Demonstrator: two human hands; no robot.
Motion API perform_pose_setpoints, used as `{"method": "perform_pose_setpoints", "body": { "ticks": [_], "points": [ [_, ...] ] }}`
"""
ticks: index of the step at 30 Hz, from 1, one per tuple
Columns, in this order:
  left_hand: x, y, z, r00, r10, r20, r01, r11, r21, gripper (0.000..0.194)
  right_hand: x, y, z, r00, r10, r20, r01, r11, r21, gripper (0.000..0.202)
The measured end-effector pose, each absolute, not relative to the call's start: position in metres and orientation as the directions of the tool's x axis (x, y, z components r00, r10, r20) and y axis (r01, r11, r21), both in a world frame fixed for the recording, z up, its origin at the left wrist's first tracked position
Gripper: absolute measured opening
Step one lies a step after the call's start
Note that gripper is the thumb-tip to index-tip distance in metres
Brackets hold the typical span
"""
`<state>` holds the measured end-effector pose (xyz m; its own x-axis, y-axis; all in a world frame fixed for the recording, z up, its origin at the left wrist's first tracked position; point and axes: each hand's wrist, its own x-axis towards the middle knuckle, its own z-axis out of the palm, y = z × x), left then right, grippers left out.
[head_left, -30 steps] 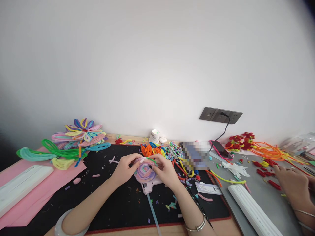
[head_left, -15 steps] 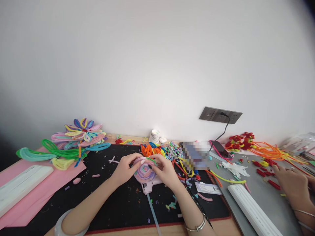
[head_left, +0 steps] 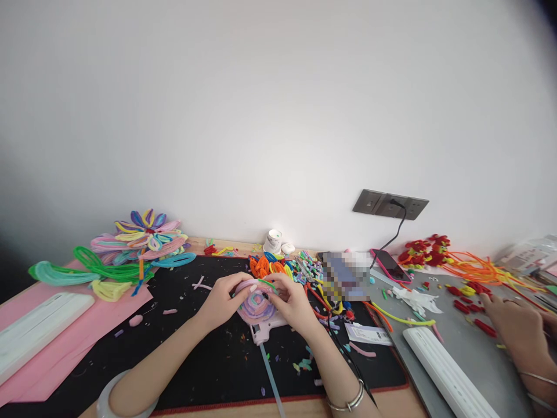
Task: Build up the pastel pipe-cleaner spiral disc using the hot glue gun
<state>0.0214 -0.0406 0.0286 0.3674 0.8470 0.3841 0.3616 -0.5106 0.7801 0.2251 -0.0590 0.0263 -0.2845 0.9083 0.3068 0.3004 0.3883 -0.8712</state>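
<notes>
A round spiral of fuzzy pastel pipe cleaners (head_left: 257, 306), mostly lilac and pink with a green bit at its upper right edge, is held between my two hands. My left hand (head_left: 223, 303) grips its left and upper rim, thumb on the front face. On the other side my right hand (head_left: 292, 302) has its thumb near the centre and its fingers behind the upper right rim. A pale pink glue gun (head_left: 261, 334) lies just under the spiral, partly covered by it. From the gun a clear glue stick (head_left: 272, 378) runs toward the front edge of the black mat (head_left: 209, 371).
Behind my hands lie orange pipe cleaners (head_left: 260, 266) and many cut scraps. A pipe-cleaner flower (head_left: 150, 231) and a white lamp-like bar (head_left: 43, 334) are at left. A black cable (head_left: 394, 237) hangs from the socket. At right, another person's hand (head_left: 513, 328) is near red pieces.
My left fingers and thumb have shifted slightly along the spiral's upper rim, and the spiral has tilted a little. My right hand stays almost in place.
</notes>
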Motion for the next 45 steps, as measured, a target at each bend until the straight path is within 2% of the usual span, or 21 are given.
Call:
{"method": "perform_pose_setpoints", "body": {
  "ticks": [24, 31, 38, 45],
  "points": [
    [0.022, -0.040, 0.027, 0.348, 0.851, 0.394, 0.361, -0.509, 0.781, 0.020, 0.224, -0.058, 0.024, -0.272, 0.898, 0.345, 0.292, 0.419, -0.860, 0.031],
    [0.020, -0.038, 0.019, 0.298, 0.869, 0.396, 0.275, -0.475, 0.836, 0.024, 0.223, -0.059, 0.025, -0.270, 0.901, 0.339, 0.259, 0.407, -0.876, 0.028],
    [0.021, -0.040, 0.021, 0.317, 0.836, 0.448, 0.309, -0.537, 0.785, 0.018, 0.222, -0.058, 0.025, -0.270, 0.904, 0.330, 0.217, 0.391, -0.894, 0.025],
    [0.020, -0.041, 0.022, 0.328, 0.838, 0.436, 0.332, -0.534, 0.777, 0.015, 0.221, -0.060, 0.025, -0.279, 0.903, 0.325, 0.216, 0.389, -0.896, 0.024]
  ]
}}
